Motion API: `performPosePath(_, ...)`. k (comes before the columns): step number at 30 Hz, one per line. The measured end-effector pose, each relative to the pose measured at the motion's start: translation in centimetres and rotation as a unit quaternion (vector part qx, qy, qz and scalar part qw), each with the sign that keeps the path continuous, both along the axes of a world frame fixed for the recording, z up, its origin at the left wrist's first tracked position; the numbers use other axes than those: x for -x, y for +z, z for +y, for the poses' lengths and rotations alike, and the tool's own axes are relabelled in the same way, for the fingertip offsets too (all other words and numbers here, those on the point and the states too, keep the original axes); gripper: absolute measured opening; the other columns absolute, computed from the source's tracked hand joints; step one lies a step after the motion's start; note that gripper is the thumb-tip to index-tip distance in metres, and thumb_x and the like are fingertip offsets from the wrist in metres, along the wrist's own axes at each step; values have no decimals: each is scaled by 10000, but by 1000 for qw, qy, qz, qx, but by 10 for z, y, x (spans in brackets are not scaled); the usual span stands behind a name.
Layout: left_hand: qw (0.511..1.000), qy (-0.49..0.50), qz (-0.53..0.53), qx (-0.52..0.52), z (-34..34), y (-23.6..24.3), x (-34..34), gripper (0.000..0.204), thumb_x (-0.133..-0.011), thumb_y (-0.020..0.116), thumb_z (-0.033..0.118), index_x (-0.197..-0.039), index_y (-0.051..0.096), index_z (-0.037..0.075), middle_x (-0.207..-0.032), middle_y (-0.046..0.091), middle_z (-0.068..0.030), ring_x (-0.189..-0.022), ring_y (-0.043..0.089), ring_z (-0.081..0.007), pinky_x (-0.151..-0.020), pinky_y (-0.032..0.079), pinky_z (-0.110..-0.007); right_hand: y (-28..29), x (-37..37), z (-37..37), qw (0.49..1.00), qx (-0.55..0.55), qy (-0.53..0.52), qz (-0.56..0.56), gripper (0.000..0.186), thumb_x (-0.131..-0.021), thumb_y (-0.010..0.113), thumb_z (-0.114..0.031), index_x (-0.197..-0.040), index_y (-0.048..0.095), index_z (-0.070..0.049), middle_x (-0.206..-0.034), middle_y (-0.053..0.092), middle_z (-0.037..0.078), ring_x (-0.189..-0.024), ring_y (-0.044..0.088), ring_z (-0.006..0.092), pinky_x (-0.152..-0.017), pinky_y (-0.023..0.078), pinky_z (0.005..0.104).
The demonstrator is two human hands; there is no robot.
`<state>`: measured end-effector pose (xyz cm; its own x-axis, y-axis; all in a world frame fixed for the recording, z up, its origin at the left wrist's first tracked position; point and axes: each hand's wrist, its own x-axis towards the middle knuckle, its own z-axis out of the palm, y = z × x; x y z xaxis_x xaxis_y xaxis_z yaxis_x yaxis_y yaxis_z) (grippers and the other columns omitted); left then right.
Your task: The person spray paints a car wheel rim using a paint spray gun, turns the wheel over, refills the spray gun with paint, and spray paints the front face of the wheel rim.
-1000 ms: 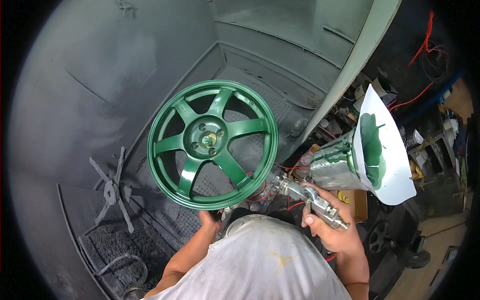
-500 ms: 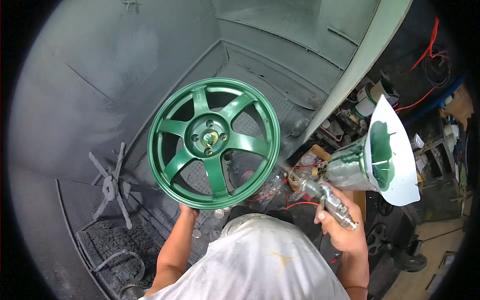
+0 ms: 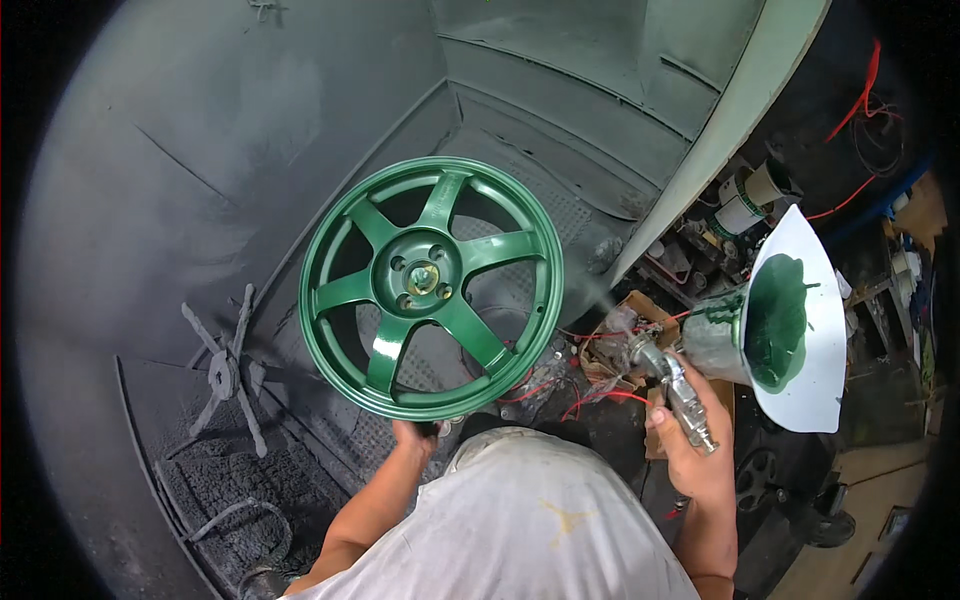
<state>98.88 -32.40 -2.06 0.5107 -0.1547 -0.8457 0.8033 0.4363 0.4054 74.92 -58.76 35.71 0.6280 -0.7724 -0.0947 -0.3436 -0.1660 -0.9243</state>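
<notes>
A glossy green wheel rim with several spokes faces me in the middle, its hub holes showing. My left hand is at the rim's lower edge, its fingers mostly hidden behind it, so whether it grips cannot be told. On the right, my right hand is closed round a silver spray gun, its nozzle toward the rim. A faint pale mist shows near the nozzle. The gun's metal cup, streaked with green paint, carries a white sheet collar with a green paint stain.
A grey-coated booth wall rises at left and behind. A cross-shaped stand stands at left. On the right are a cardboard box, paint cans and a red hose. A pale panel edge divides booth from shelves.
The green rim has turned clockwise. My left hand has shifted right along its lower edge. The spray gun, cup and collar have moved slightly right and down, and mist now shows at the nozzle.
</notes>
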Motion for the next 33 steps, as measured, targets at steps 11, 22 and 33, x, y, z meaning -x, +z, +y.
performPosePath(11,994,-62,-6,84,1,-12,13,392,-1004,548,446,-1037,656,71,-1034,699,-146,-956,671,-316,-800,558,-433,6,-12,20,979,-168,111,-34,542,-932,744,-81,-1450,597,-24,-1006,667,33,-883,600,96,-833,492,256)
performPosePath(22,994,-101,-33,0,25,-23,-29,466,-1048,488,466,-1239,638,69,-1243,692,-153,-1147,677,-345,-1025,541,-538,-8,12,12,996,-89,6,-9,571,-971,682,-112,-1502,509,13,-936,655,31,-750,583,69,-614,500,231)
performPosePath(33,994,-7,-82,-74,46,-29,-80,351,-1075,473,383,-1193,639,97,-1117,716,-76,-1048,710,-256,-878,605,-460,-21,-10,24,995,-70,69,-7,494,-948,731,-107,-1418,616,-2,-1011,689,30,-903,621,88,-849,500,245)
